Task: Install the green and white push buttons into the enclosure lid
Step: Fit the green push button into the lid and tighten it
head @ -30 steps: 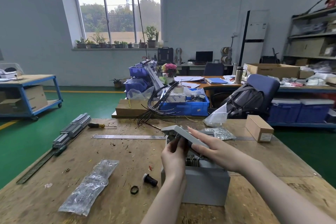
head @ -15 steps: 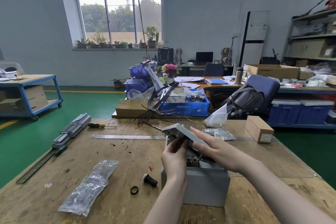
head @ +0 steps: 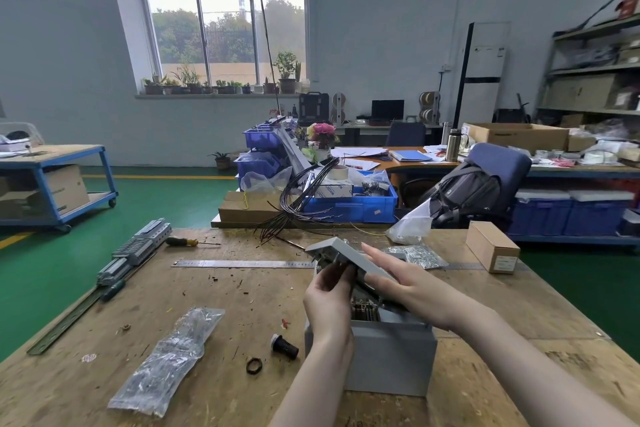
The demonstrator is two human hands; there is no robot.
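Note:
The grey enclosure lid (head: 349,255) is tilted up over the open grey enclosure box (head: 391,357). My right hand (head: 398,279) lies flat on the lid's top face with straight fingers. My left hand (head: 329,291) reaches under the lid's near edge, its fingers curled round a small part on the underside; the part is mostly hidden. A loose push button (head: 284,346) with a black body lies on the table left of the box, with a black nut ring (head: 254,366) beside it. Terminal blocks (head: 363,309) show inside the box.
On the wooden table lie a plastic bag of parts (head: 169,357), a steel ruler (head: 242,264), a screwdriver (head: 183,241), a DIN rail with terminals (head: 135,250), a bag of screws (head: 420,256) and a small cardboard box (head: 491,246). Black wires (head: 294,208) hang over the far edge.
The lid has tipped up slightly and my left hand's fingers have shifted a little under it. My right hand stays flat on top.

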